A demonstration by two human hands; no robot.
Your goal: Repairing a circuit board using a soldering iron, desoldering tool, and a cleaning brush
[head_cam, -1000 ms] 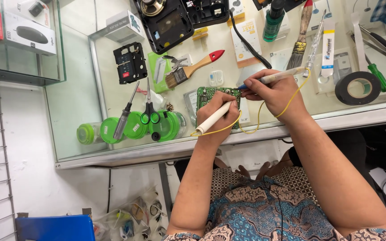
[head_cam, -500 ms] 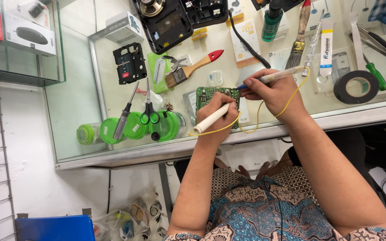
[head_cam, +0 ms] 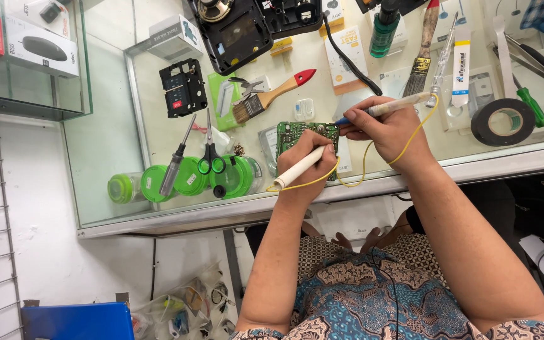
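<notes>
Both hands [head_cam: 347, 141] (probes gripped) over green circuit board [head_cam: 303, 133] on glass counter [head_cam: 158, 126]

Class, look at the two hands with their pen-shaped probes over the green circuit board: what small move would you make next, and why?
Probably lower the blue-tipped probe in the right hand onto the green circuit board. Its tip sits at the board's right edge, while the left hand already holds the cream probe down over the board; a yellow wire joins both.

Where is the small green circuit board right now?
In the head view, the small green circuit board lies on the glass counter near centre, under the left hand, just right of the green-handled scissors and below the red-tipped wooden paintbrush.
</notes>
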